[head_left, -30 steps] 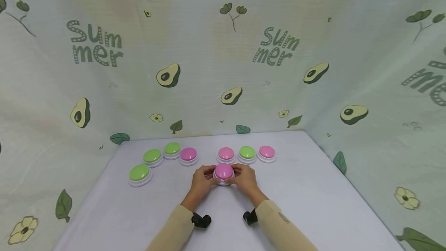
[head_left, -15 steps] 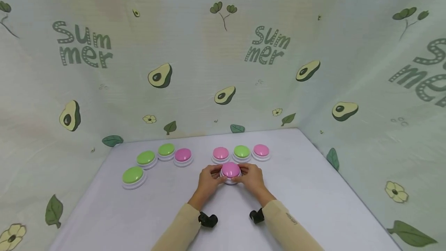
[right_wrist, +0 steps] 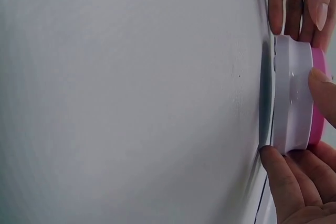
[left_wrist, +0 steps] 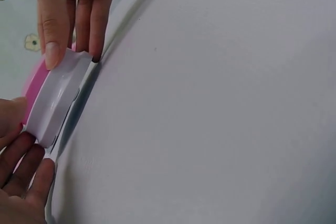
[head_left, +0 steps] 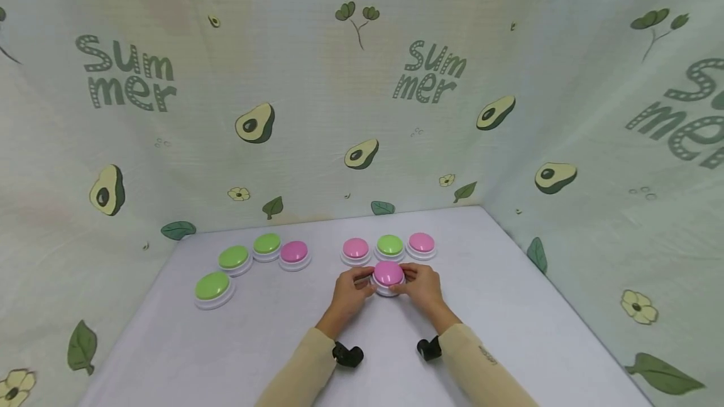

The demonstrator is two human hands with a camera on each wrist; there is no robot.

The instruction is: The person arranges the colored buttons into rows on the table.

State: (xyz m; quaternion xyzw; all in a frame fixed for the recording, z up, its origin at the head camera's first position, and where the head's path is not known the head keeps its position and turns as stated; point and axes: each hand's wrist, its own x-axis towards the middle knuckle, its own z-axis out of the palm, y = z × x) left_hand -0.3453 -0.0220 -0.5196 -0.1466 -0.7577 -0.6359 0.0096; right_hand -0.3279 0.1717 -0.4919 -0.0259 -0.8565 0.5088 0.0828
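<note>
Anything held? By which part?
The pink button between the hands: the right hand grips its white base. The left hand is at the opposite side, hold unclear.

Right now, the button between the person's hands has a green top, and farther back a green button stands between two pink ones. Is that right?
Not quite: the button between the left hand and right hand has a pink top, not green, as the head view shows. Farther back, a green button does stand between two pink ones.
</note>
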